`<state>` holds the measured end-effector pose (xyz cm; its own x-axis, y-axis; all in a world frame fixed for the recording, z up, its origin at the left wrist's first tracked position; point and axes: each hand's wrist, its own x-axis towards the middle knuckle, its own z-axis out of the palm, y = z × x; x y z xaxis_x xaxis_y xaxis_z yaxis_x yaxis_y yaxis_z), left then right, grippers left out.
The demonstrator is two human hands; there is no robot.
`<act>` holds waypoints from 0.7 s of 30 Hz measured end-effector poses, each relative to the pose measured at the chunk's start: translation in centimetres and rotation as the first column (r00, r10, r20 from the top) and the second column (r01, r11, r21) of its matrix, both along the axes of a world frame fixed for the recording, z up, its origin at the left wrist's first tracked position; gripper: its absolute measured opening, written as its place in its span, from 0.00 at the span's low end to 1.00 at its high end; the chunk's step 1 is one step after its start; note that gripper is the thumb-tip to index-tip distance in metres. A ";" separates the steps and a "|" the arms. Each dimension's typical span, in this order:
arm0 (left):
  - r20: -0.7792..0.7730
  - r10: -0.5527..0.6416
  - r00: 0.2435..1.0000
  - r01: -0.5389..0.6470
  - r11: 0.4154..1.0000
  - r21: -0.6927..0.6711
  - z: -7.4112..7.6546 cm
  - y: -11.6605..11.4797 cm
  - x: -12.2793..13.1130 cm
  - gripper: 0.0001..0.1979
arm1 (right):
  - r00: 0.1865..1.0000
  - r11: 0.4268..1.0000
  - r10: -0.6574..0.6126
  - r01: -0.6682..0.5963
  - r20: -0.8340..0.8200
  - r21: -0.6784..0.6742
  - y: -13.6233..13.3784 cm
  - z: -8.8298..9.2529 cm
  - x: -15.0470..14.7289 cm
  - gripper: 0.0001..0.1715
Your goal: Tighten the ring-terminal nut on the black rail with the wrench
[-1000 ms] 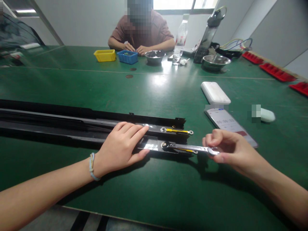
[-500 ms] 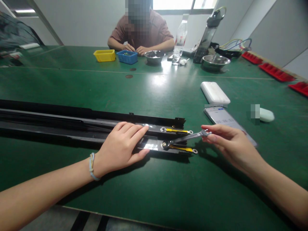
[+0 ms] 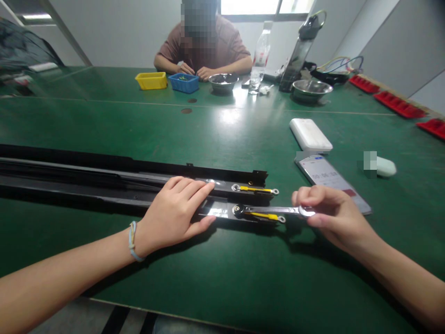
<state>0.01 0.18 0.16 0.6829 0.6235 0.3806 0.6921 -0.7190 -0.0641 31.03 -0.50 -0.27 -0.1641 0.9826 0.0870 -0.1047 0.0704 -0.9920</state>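
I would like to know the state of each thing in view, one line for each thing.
Left hand: spread over the black rails
Right hand: pinching the wrench's open end
Wrench: ring end on the near fastener
Yellow wires: outer ends unfastened
Phone: screen lit, showing timer
Clear bottle: upright, partly filled
Blue tray: holding small parts

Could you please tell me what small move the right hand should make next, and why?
Probably a short swing of the wrench, I'd judge: its ring end sits around the fastener, the right hand has the open end between thumb and fingers, and the left hand rests on the black rails, which should help steady them.
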 end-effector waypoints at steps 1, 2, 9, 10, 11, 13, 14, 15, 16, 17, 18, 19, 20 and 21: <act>0.000 -0.001 1.000 0.001 1.000 0.001 0.0 0.1 0.0 0.26 | 0.999 0.999 0.041 -0.041 -0.015 0.023 -0.1 -0.1 0.0 0.12; -0.001 -0.001 1.000 0.001 1.000 0.001 0.0 0.1 0.0 0.26 | 0.996 0.996 0.080 -0.079 -0.026 0.042 -0.1 -0.1 0.0 0.11; 0.002 0.002 1.000 -0.002 1.000 0.002 -0.2 0.1 0.3 0.26 | 0.995 0.994 0.099 -0.098 -0.017 0.038 -0.1 -0.3 0.2 0.11; 0.001 0.003 1.000 -0.003 1.000 0.003 -0.3 0.1 0.4 0.26 | 0.999 0.998 0.054 -0.054 0.000 0.019 -0.1 -0.4 0.3 0.12; -0.001 0.003 1.000 -0.003 1.000 0.004 -0.4 0.0 0.5 0.26 | 1.000 1.000 0.001 0.000 0.019 -0.009 0.0 -0.4 0.4 0.13; -0.004 0.002 1.000 -0.002 1.000 0.005 -0.5 -0.1 0.6 0.26 | 0.994 0.993 -0.090 0.094 0.056 -0.070 0.0 -0.4 0.5 0.14; -0.005 0.001 1.000 -0.001 1.000 0.005 -0.6 -0.1 0.6 0.26 | 0.991 0.988 -0.116 0.122 0.070 -0.099 0.0 -0.4 0.6 0.15; -0.005 0.001 1.000 -0.001 1.000 0.007 -0.6 -0.2 0.6 0.26 | 0.988 0.982 -0.132 0.141 0.081 -0.123 0.0 -0.4 0.6 0.15; -0.005 0.001 1.000 -0.001 1.000 0.008 -0.6 -0.2 0.6 0.26 | 0.985 0.978 -0.144 0.156 0.089 -0.138 0.0 -0.4 0.6 0.15; -0.005 0.000 1.000 0.000 1.000 0.008 -0.5 -0.3 0.5 0.26 | 0.983 0.975 -0.153 0.167 0.098 -0.147 0.0 -0.4 0.6 0.15; -0.005 0.000 1.000 0.000 1.000 0.007 -0.5 -0.3 0.5 0.26 | 0.981 0.972 -0.163 0.178 0.109 -0.151 0.0 -0.4 0.6 0.16; -0.005 0.000 1.000 0.000 1.000 0.006 -0.4 -0.3 0.5 0.26 | 0.977 0.970 -0.176 0.193 0.121 -0.150 -0.1 -0.5 0.6 0.16; -0.005 0.000 1.000 0.000 1.000 0.005 -0.3 -0.3 0.5 0.26 | 0.973 0.968 -0.187 0.206 0.131 -0.144 -0.1 -0.5 0.6 0.16; -0.005 -0.001 1.000 0.001 1.000 0.004 -0.3 -0.4 0.5 0.26 | 0.971 0.968 -0.195 0.214 0.141 -0.133 -0.1 -0.6 0.6 0.17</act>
<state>0.48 -0.18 -0.11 0.6856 0.6211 0.3797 0.6908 -0.7196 -0.0705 31.65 -0.56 -0.86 0.0416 0.9968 -0.0682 0.0227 -0.0692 -0.9973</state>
